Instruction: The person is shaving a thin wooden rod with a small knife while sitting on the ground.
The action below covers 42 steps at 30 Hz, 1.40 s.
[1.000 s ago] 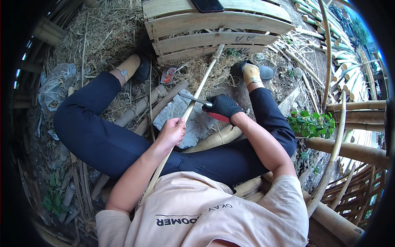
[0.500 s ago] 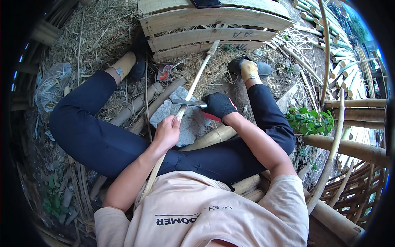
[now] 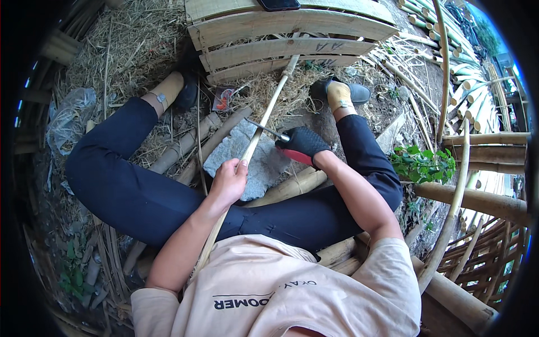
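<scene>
My bare left hand (image 3: 229,181) is closed around a long pale bamboo strip (image 3: 272,104). The strip slants from the wooden crate down past my left forearm to my shirt. In a black and red glove, my right hand (image 3: 304,147) grips the handle of a knife (image 3: 268,129). Its blade crosses the strip a little beyond my left hand and looks narrow from here; whether it touches the strip I cannot tell. Beneath both lies a rough grey stone block (image 3: 255,174), between my spread legs.
A slatted wooden crate (image 3: 281,52) stands ahead, with a dark phone (image 3: 279,4) on top. Bamboo poles (image 3: 292,188) lie under and beside my legs. Straw (image 3: 135,53) covers ground at the left, near a clear plastic bag (image 3: 76,112). Cut bamboo (image 3: 477,101) is piled at right.
The knife blade has rolled from showing its broad side to nearly edge-on, and its tip now points farther away from me. My right wrist has turned with it. The left hand has barely moved.
</scene>
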Motion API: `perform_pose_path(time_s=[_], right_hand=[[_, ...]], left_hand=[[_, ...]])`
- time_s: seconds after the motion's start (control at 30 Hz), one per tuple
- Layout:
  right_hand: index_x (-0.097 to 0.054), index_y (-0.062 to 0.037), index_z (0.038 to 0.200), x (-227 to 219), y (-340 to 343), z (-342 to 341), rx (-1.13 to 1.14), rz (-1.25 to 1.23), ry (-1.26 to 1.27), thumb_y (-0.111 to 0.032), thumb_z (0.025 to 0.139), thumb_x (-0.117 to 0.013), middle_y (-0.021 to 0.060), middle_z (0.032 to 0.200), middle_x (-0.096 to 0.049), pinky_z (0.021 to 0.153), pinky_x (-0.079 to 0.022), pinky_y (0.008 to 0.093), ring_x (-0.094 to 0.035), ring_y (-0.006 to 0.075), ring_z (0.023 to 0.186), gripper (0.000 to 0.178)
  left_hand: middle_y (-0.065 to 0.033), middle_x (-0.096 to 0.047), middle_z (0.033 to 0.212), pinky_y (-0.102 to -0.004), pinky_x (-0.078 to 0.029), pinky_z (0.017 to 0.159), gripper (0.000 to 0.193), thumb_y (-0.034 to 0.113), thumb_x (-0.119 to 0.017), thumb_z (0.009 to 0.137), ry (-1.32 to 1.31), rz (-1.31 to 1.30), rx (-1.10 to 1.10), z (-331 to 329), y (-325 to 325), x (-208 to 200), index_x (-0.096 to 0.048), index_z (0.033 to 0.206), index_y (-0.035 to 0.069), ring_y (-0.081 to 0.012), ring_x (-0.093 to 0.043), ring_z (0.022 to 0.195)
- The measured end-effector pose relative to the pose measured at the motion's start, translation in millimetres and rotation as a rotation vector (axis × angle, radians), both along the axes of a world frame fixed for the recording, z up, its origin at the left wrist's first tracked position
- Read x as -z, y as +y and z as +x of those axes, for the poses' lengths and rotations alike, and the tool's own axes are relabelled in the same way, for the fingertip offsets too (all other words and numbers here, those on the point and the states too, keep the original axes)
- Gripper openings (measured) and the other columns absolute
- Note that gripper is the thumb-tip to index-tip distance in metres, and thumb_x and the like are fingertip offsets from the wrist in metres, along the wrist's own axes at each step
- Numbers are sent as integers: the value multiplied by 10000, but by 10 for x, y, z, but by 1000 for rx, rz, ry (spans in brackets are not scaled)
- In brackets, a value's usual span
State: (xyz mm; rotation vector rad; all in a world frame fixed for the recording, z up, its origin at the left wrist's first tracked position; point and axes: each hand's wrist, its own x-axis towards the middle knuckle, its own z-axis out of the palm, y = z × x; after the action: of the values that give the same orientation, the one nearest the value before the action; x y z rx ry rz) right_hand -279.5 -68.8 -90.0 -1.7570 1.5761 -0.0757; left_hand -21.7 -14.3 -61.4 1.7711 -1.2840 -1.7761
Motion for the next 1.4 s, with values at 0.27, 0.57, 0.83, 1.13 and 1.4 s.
perform_pose_path(time_s=[0.27, 0.57, 0.83, 1.13, 1.4], right_hand=[[-762, -89, 932, -72, 30, 152, -92, -99, 189, -364, 821, -669, 214, 895, -727, 824, -559, 467, -710, 396, 869, 311], [-758, -130, 866, -33, -34, 140, -104, -219, 234, -301, 783, -680, 175, 842, -730, 771, -567, 468, -720, 368, 825, 206], [-761, -71, 950, 86, -280, -447, 162, -159, 326, -409, 859, -645, 221, 892, -722, 807, -553, 469, -705, 400, 880, 368], [-756, -86, 990, -107, -49, 28, -67, -1, -7, -393, 853, -677, 227, 959, -720, 854, -537, 459, -691, 403, 932, 346], [-757, -96, 921, -38, -21, 75, -83, -99, 218, -375, 828, -668, 211, 914, -726, 843, -553, 474, -705, 394, 896, 307]], left_hand=[[47, -447, 643, -243, -316, 413, 303, 320, -458, 1088, -29, 18, 83, 12, 2, 3, -517, 898, 91, -44, -392, 493], [51, -425, 663, -232, -313, 416, 307, 344, -458, 1090, -50, -67, 157, 40, -10, 46, -469, 881, 118, -44, -375, 501], [60, -414, 663, -218, -289, 406, 305, 352, -438, 1096, 91, 163, 78, 28, 83, -225, -461, 889, 129, -27, -352, 484], [75, -393, 648, -203, -280, 402, 357, 403, -433, 1091, 161, 216, -3, -44, -4, -341, -446, 862, 130, -15, -333, 481], [43, -428, 620, -263, -341, 417, 337, 377, -512, 1061, 180, 192, 40, 8, 4, -219, -497, 886, 90, -60, -399, 484]])
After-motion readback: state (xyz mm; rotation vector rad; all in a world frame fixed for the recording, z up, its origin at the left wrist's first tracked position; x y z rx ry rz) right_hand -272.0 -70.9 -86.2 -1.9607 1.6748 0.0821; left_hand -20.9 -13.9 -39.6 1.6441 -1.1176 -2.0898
